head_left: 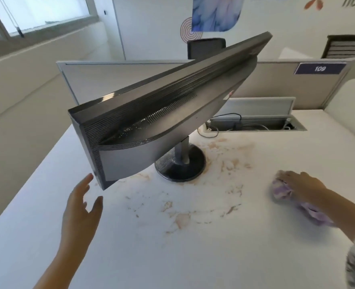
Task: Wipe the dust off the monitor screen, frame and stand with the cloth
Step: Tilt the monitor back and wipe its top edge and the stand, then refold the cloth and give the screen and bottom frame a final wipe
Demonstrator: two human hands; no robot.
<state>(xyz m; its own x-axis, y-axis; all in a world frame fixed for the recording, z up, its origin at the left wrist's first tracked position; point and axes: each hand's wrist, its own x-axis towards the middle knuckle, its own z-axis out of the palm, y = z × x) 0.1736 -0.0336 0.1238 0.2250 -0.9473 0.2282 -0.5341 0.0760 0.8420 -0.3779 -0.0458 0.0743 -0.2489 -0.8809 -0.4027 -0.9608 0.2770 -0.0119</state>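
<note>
A grey monitor (151, 122) stands on the white desk (172, 257) with its back toward me, and dust specks show on its rear casing. Its round black stand base (180, 165) sits behind it, with a grey neck rising from it. My left hand (81, 207) is held open just below the monitor's near lower corner, fingertips close to that corner but apart from it. At the right, my right hand (304, 188) rests on a crumpled purple cloth (283, 191) lying on the desk, with its fingers laid over the cloth.
Brownish stains spread over the desk around the stand. A cable trough (253, 123) with wires lies open at the back. Behind it are grey partitions (287, 84), one labelled 109, and a black chair (205, 47). The desk's left edge drops off near the wall.
</note>
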